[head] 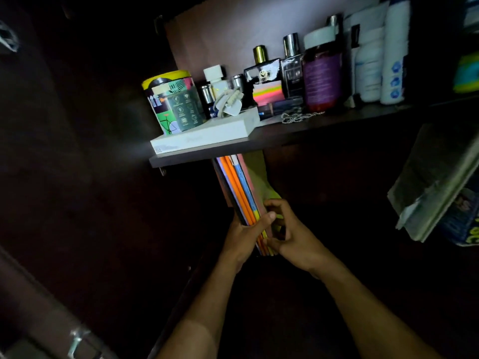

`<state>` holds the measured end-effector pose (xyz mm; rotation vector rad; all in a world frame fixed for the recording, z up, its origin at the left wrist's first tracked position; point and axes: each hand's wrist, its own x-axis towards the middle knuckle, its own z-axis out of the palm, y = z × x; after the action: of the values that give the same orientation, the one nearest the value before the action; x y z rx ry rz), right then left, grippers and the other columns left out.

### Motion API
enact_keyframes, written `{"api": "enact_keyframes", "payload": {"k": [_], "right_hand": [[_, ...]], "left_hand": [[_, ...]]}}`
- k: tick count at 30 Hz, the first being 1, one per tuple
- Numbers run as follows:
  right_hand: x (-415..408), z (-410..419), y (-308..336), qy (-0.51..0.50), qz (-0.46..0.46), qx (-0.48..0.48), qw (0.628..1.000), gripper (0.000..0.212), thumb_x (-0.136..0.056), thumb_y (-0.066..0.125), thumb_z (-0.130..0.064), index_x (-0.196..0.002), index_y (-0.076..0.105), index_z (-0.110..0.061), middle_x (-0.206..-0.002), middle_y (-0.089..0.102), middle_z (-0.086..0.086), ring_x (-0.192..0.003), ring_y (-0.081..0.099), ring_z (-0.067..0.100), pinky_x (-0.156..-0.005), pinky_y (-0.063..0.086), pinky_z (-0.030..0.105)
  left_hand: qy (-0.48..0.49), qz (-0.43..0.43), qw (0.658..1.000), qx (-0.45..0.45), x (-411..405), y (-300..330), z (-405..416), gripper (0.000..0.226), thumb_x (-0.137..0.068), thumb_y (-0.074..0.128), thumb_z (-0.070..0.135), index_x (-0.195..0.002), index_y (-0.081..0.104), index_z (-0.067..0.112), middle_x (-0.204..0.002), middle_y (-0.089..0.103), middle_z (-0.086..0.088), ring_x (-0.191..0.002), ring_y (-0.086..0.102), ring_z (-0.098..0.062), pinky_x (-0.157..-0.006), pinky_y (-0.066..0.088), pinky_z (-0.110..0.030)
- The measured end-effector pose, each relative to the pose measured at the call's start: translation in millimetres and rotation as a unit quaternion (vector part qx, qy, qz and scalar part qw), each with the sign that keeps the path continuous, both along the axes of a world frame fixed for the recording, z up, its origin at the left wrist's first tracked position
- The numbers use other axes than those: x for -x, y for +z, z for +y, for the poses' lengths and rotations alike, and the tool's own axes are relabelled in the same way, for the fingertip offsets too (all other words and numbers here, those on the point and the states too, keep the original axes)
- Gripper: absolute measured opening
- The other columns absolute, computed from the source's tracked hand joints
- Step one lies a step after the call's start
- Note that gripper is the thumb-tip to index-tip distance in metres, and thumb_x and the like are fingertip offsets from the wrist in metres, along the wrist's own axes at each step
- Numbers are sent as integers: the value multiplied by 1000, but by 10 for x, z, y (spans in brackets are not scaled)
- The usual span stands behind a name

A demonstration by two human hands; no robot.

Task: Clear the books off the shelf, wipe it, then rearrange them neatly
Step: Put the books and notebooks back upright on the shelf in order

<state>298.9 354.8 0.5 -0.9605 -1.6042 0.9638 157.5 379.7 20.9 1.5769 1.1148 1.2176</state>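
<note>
A stack of thin books (239, 193) stands upright in the dark compartment beneath the upper shelf board (285, 133), its tops reaching up to the underside of that board. The left hand (242, 237) grips the stack from its left side, thumb laid across the spine edges near the bottom, forearm rising from the lower middle of the view. The right hand (290, 237) comes in from the right, its fingers curled and pinching at the lower edges of the right-hand books, so both hands close on the stack together.

The spines show two orange ones side by side, a blue one, a dark one at the far left, then a pink cover and a yellow-green cover at the right. The base of the stack is lost in shadow.

On the upper shelf board sit a flat white box (207, 133), a patterned tin with a yellow lid (172, 102), a black perfume bottle with a gold cap (261, 71), a purple-labelled jar (322, 73) and white bottles (381, 55). Folded newspapers (435, 185) lie tilted at the right.
</note>
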Motion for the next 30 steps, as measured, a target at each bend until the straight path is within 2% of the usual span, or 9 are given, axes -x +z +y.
{"api": "enact_keyframes", "payload": {"k": [4,8,11,15,18,21,24,26,30], "right_hand": [[-24,36,-10,-19,3,6,1000,72,-89,66,3,-135,36,-45,-135,50,-21,-120,53,-11,-101,55,34],[1,67,-58,-40,21,-11,999,77,-83,74,-3,-137,32,-37,-140,50,-3,-121,59,4,-92,59,34],[48,99,-101,-64,0,-39,997,96,-81,76,-2,-152,21,-36,-149,42,-4,-135,48,5,-104,52,31],[52,107,-105,-73,-10,-47,996,105,-81,76,0,-159,16,-37,-154,33,-8,-140,41,6,-108,48,27],[53,80,-105,-81,-16,-47,995,105,-81,79,-5,-160,16,-35,-155,31,-7,-138,40,6,-109,47,30],[37,-1,-130,-78,-30,-50,995,107,-81,83,-17,-160,14,-34,-160,28,-5,-141,35,8,-110,42,30],[-20,-150,-143,-107,2,-35,994,99,-81,82,-28,-157,20,-37,-157,35,-2,-139,41,10,-109,43,32],[-125,-354,-120,-125,58,2,990,89,-79,83,-32,-149,30,-44,-154,39,-3,-137,44,12,-108,45,36],[-390,-972,-59,-152,95,50,983,76,-85,80,-23,-146,38,-38,-147,47,-3,-127,53,11,-95,48,24]], "left_hand": [[-36,49,997,36,19,83,-14,26,-96,69,23,-117,65,38,-103,72,31,-101,66,10,-78,49,-6],[-59,50,996,38,-33,80,-15,29,-93,74,16,-118,67,30,-111,75,8,-105,70,-9,-81,54,-17],[51,3,997,-63,-175,-53,-25,53,-85,81,15,-127,57,36,-114,71,15,-107,68,-5,-85,55,-21],[173,57,976,-119,-191,-131,-95,102,-67,83,54,-149,24,43,-144,54,6,-127,58,-11,-104,52,-39],[186,73,972,-119,-194,-93,-168,100,-67,82,59,-142,16,60,-148,50,5,-130,55,-12,-106,50,-38],[171,64,980,-76,-215,-71,-241,101,-70,79,61,-149,17,51,-147,53,6,-127,58,-9,-106,50,-35],[128,6,992,-10,-226,-49,-381,98,-82,82,40,-155,17,42,-148,53,7,-120,61,0,-101,51,-27],[124,-13,992,30,-281,20,-647,98,-89,78,32,-159,9,42,-150,41,14,-123,54,5,-99,46,-19],[165,-3,986,34,-484,112,-1336,91,-90,76,32,-158,16,41,-159,34,2,-139,37,-6,-111,35,-29]]}}
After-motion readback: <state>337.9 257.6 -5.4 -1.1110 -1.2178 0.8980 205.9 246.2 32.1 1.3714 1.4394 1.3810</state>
